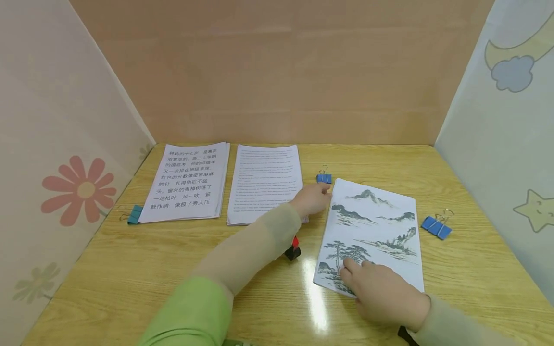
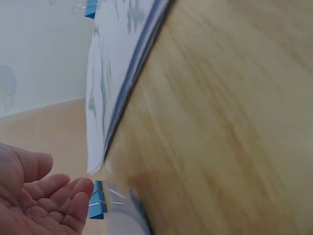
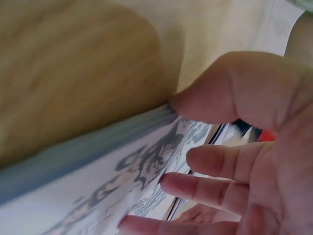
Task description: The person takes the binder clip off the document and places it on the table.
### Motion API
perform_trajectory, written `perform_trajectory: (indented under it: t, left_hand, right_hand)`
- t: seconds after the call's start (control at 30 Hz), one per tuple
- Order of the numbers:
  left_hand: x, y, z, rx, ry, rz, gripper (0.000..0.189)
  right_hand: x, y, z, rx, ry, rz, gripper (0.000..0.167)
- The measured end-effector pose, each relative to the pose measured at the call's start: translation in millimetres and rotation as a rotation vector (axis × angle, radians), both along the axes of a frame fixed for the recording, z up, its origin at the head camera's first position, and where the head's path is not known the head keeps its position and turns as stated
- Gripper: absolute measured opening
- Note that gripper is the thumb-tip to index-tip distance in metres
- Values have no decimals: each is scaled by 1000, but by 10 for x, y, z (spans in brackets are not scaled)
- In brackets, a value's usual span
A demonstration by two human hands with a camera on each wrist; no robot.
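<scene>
A stack of paper (image 1: 376,216) with a printed ink landscape on top lies slightly turned on the table. My right hand (image 1: 389,293) is at its near end. In the right wrist view the thumb (image 3: 210,100) touches the stack's edge, while the other fingers reach fairly straight over the printed sheet (image 3: 88,205). Beside the far left corner is my left hand (image 1: 312,198), its fingers loosely bent with nothing in them in the left wrist view. A blue binder clip (image 1: 323,178) lies just beyond those fingertips.
Two more paper stacks, one with large print (image 1: 186,182) and one with small print (image 1: 266,178), lie at the left. A larger blue binder clip (image 1: 437,227), a teal clip (image 1: 135,215) and a black-and-red clip (image 1: 293,249) lie around. Panels (image 1: 285,72) enclose the table.
</scene>
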State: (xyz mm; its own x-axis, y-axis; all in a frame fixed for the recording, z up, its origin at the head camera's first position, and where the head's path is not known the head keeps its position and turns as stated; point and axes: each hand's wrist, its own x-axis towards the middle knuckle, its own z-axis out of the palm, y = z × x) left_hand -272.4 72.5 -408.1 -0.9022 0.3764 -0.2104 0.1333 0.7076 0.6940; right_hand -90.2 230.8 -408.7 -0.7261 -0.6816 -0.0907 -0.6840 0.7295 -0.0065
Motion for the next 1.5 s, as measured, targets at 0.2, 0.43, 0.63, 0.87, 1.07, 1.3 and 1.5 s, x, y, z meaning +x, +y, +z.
perform_trajectory:
  t: [0.2, 0.43, 0.63, 0.87, 1.07, 1.3, 1.5]
  left_hand:
    - [171, -158, 172, 35, 25, -45, 38]
    - [554, -450, 289, -104, 80, -263, 34]
    - [897, -806, 236, -239, 148, -474, 28]
    - [1138, -1194, 157, -243, 258, -564, 25]
    - [1221, -1376, 68, -211, 241, -502, 24]
    - [1246, -1451, 10, -194, 214, -467, 25]
    - [1251, -1548, -14, -181, 213, -416, 24]
  right_hand:
    - [-214, 126, 17, -20, 13, -12, 41]
    - [-461, 237, 38, -12, -19, -24, 40]
    - [-687, 353, 37, -17, -52, -30, 34]
    - [-961, 545, 10, 1, -59, -46, 30]
    - [-1136, 678, 8, 9, -67, -64, 25]
    - [-1282, 785, 31, 16, -101, -113, 25]
    - [-1343, 871, -5, 47, -58, -117, 34]
